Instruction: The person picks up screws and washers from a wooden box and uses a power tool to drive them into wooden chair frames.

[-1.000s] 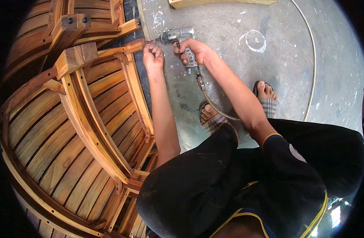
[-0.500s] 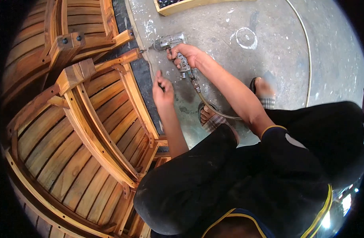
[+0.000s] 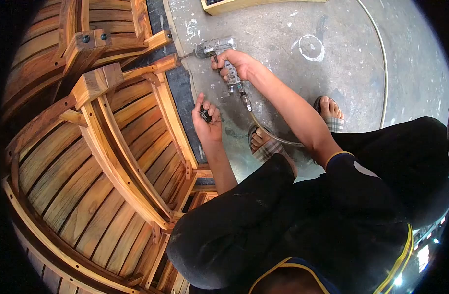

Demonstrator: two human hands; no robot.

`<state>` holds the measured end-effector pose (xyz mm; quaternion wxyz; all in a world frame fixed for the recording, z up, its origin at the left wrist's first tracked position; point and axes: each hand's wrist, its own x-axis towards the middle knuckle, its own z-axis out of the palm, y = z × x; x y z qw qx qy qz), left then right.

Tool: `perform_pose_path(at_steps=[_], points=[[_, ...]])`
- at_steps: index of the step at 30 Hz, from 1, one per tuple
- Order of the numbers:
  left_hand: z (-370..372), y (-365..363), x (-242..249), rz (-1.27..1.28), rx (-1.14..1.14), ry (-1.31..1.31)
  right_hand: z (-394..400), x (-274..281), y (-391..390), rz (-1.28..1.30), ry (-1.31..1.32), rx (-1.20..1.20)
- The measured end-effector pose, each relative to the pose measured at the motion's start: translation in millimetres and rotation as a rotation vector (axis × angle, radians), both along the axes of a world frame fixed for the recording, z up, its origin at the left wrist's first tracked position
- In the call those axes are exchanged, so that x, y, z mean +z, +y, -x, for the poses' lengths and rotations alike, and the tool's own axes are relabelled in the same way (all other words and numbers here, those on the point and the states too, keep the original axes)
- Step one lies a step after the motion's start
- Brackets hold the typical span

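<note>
My right hand (image 3: 238,64) is wrapped round the grip of a grey, paint-worn air impact driver (image 3: 215,46), a finger at its trigger. The driver lies sideways, its bit pointing left at the end of a wooden rail (image 3: 165,63) and seemingly touching it. Below it, my left hand (image 3: 208,122) is turned palm up, fingers curled over a cluster of small dark fasteners (image 3: 205,114); their exact kind is too small to tell. The rail belongs to a slatted wooden chair (image 3: 107,152) lying on its side at the left.
Another slatted wooden chair (image 3: 46,34) stands behind, with dark bolt heads in its joint. An air hose (image 3: 276,139) runs from the driver past my feet. At the top, a wooden box (image 3: 249,6) holds dark pieces. A second hose (image 3: 382,59) crosses the concrete floor (image 3: 283,49).
My left hand has rolled palm up, so the dark fasteners show. My right hand keeps the driver at the rail's end. The whole view has shifted slightly.
</note>
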<state>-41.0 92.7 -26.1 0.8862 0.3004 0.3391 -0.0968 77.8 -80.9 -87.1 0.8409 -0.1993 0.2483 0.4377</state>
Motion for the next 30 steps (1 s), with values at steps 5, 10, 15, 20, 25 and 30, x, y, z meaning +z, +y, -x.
perform_pose_path(at_steps=[5, 10, 15, 20, 25, 30], points=[[4.5, -2.2, 5.3, -0.006, -0.037, -0.048, 0.1, -0.3, 0.0, -0.008, -0.027, -0.001], [9.2, -5.0, 4.0, 0.016, -0.03, -0.041, -0.2, -0.1, 1.7, -0.018, -0.024, 0.002], [7.2, -4.6, 7.9, 0.014, 0.005, -0.042, -0.7, -2.7, 2.3, -0.017, -0.024, -0.004], [-17.8, 18.7, -22.8, -0.283, 0.049, -0.008, 0.1, -6.5, 3.9, -0.005, -0.047, 0.003], [-81.4, 13.8, -54.9, -0.72, 0.137, -0.035, 0.1, -3.2, 4.5, 0.041, -0.042, 0.005], [-101.1, -6.8, -68.3, -1.587, -0.234, -0.331, -0.5, -2.4, 4.2, 0.026, -0.016, 0.013]])
